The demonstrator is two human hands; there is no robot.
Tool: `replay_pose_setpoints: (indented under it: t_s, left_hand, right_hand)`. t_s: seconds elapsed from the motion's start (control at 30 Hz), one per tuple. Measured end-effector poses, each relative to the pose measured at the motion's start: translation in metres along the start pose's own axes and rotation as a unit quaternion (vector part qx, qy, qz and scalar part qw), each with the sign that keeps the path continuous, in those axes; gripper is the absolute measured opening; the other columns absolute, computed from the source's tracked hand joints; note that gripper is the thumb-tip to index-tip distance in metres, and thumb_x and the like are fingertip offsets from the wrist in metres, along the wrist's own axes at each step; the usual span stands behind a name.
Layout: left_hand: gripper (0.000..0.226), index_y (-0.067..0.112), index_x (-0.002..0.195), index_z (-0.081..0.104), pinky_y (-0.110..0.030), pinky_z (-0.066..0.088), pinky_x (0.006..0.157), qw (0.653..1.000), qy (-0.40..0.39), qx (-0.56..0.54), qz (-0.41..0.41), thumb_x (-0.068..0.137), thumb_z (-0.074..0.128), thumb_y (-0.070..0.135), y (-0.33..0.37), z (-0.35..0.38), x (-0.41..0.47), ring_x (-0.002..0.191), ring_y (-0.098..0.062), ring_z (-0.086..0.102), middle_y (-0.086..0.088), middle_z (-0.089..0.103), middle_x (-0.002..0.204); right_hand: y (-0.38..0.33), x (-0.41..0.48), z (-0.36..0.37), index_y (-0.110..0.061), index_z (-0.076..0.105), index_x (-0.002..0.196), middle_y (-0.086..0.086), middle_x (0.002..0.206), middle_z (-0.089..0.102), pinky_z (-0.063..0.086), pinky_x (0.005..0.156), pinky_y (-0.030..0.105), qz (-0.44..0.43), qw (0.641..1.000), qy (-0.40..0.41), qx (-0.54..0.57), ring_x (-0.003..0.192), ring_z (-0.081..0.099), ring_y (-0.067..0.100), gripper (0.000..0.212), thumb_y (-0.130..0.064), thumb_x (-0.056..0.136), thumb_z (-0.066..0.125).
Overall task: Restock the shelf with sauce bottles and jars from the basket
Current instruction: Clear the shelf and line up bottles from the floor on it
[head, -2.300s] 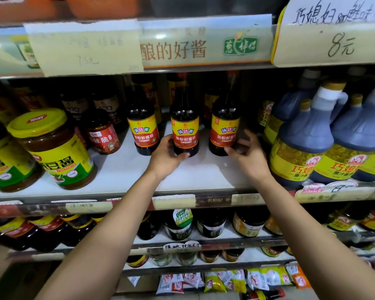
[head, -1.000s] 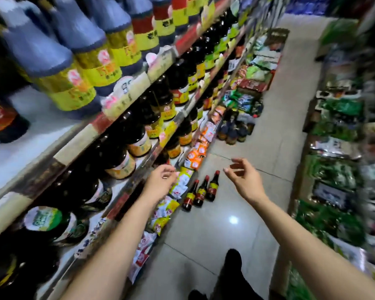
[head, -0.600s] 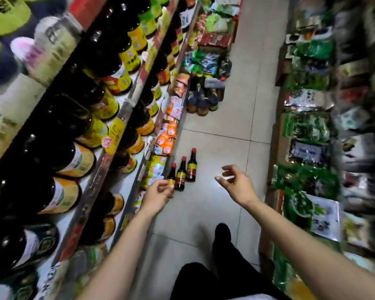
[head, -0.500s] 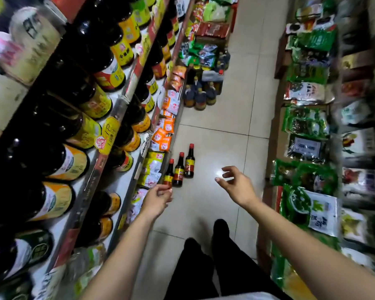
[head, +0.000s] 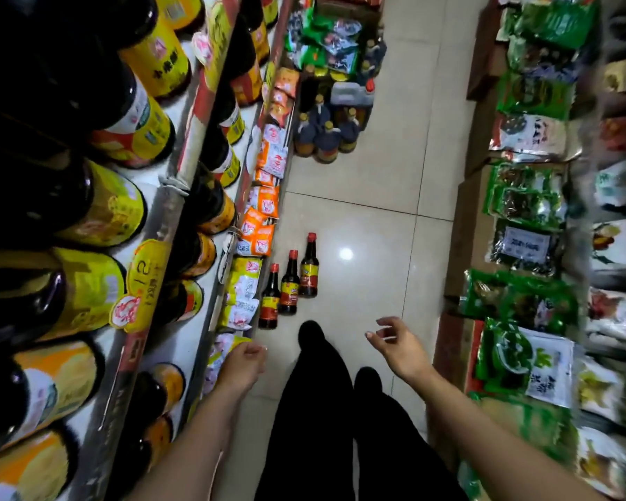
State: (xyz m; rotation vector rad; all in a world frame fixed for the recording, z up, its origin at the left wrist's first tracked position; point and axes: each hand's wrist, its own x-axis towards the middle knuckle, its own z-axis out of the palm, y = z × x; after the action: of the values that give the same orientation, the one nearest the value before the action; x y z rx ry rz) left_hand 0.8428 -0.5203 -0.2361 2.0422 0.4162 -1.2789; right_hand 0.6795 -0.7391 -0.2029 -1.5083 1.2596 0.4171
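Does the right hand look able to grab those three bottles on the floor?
Probably yes, one at a time: the right hand holds nothing, and only bare floor lies between it and the bottles. They stand low, so bending down seems needed.

Pale glossy tile floor [head: 376,197], three red-capped sauce bottles [head: 288,287] upright in a diagonal row near the shelf [head: 192,139] base, jugs [head: 326,135] clustered farther along, dark yellow-labelled bottles [head: 123,113] on tiers, packets [head: 264,204] lowest.
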Motion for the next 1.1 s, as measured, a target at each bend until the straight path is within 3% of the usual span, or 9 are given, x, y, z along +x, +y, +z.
replay_pose_setpoints:
  t_s: [0.13, 0.3, 0.37, 0.47, 0.57, 0.67, 0.8, 0.93, 1.1]
  left_hand:
    - [0.016, 0.016, 0.07, 0.054, -0.037, 0.045, 0.068, 0.999, 0.0, 0.041, -0.013, 0.08, 0.064, 0.008, 0.005, 0.0, 0.07, 0.059, -0.022, 0.053, -0.008, 0.058, 0.068]
    - [0.013, 0.015, 0.078, 0.053, -0.033, 0.044, 0.064, 0.996, -0.013, 0.094, 0.0, 0.086, 0.06, 0.008, 0.02, 0.036, 0.134, 0.074, -0.024, 0.057, -0.007, 0.061, 0.075]
    - [0.01, 0.006, 0.09, 0.055, -0.039, 0.048, 0.075, 0.994, -0.015, 0.108, 0.015, 0.084, 0.063, 0.006, 0.021, 0.056, 0.16, 0.083, -0.026, 0.058, -0.014, 0.062, 0.086]
    - [0.037, 0.0, 0.116, 0.05, -0.039, 0.046, 0.085, 0.988, -0.017, 0.151, 0.04, 0.083, 0.064, 0.008, 0.022, 0.082, 0.195, 0.098, -0.033, 0.061, -0.017, 0.062, 0.108]
    - [0.042, -0.002, 0.123, 0.047, -0.043, 0.045, 0.095, 0.987, -0.028, 0.15, 0.051, 0.084, 0.062, 0.005, 0.017, 0.108, 0.238, 0.112, -0.033, 0.055, -0.02, 0.054, 0.126]
    - [0.05, 0.006, 0.13, 0.043, -0.039, 0.043, 0.097, 0.982, -0.024, 0.171, 0.074, 0.084, 0.063, 0.01, 0.009, 0.126, 0.281, 0.116, -0.029, 0.054, -0.015, 0.052, 0.13]
    - [0.048, 0.015, 0.129, 0.045, -0.026, 0.038, 0.088, 0.958, 0.02, 0.253, 0.13, 0.085, 0.061, 0.023, -0.005, 0.139, 0.348, 0.113, -0.024, 0.053, -0.008, 0.056, 0.125]
    - [0.053, 0.011, 0.133, 0.042, -0.031, 0.037, 0.096, 0.961, 0.054, 0.241, 0.125, 0.085, 0.062, 0.021, -0.019, 0.143, 0.409, 0.122, -0.027, 0.045, -0.011, 0.047, 0.133]
    - [0.067, 0.015, 0.137, 0.036, -0.037, 0.038, 0.102, 0.969, 0.064, 0.204, 0.125, 0.079, 0.069, 0.016, -0.034, 0.149, 0.469, 0.125, -0.027, 0.044, -0.01, 0.044, 0.136]
  right_hand:
    - [-0.011, 0.062, 0.014, -0.011, 0.054, 0.114, 0.003, 0.093, 0.059, 0.043, 0.075, 0.027, 0.017, 1.0, 0.014, 0.02, 0.086, 0.058, 0.019, 0.036, -0.032, 0.085, 0.063]
    - [-0.004, 0.135, 0.024, -0.018, 0.053, 0.107, 0.004, 0.098, 0.063, 0.048, 0.086, 0.032, 0.049, 0.999, -0.008, 0.018, 0.095, 0.061, 0.024, 0.027, -0.03, 0.086, 0.063]
    - [0.006, 0.165, 0.029, -0.02, 0.052, 0.107, 0.005, 0.103, 0.064, 0.046, 0.084, 0.028, 0.056, 0.998, -0.025, 0.009, 0.095, 0.061, 0.022, 0.027, -0.032, 0.085, 0.064]
    - [0.019, 0.206, 0.04, -0.018, 0.052, 0.118, 0.004, 0.105, 0.063, 0.045, 0.086, 0.028, 0.061, 0.997, -0.055, 0.0, 0.099, 0.061, 0.022, 0.041, -0.033, 0.083, 0.066]
    - [0.037, 0.254, 0.062, -0.02, 0.051, 0.119, 0.003, 0.105, 0.061, 0.046, 0.091, 0.031, 0.074, 0.994, -0.079, 0.007, 0.102, 0.061, 0.023, 0.043, -0.034, 0.082, 0.067]
    - [0.055, 0.303, 0.091, -0.018, 0.053, 0.12, 0.004, 0.105, 0.062, 0.048, 0.087, 0.031, 0.095, 0.992, -0.077, 0.036, 0.097, 0.061, 0.022, 0.039, -0.031, 0.084, 0.064]
    - [0.078, 0.374, 0.133, -0.022, 0.053, 0.12, 0.001, 0.108, 0.063, 0.037, 0.075, 0.023, 0.092, 0.993, -0.064, 0.023, 0.093, 0.056, 0.016, 0.034, -0.035, 0.088, 0.057]
    - [0.092, 0.432, 0.168, -0.022, 0.049, 0.123, 0.002, 0.115, 0.062, 0.042, 0.077, 0.024, 0.074, 0.996, -0.053, 0.024, 0.095, 0.058, 0.017, 0.042, -0.04, 0.087, 0.057]
    - [0.103, 0.482, 0.203, -0.018, 0.045, 0.129, 0.005, 0.122, 0.057, 0.036, 0.074, 0.017, 0.041, 0.997, -0.053, 0.023, 0.097, 0.054, 0.014, 0.047, -0.039, 0.088, 0.058]
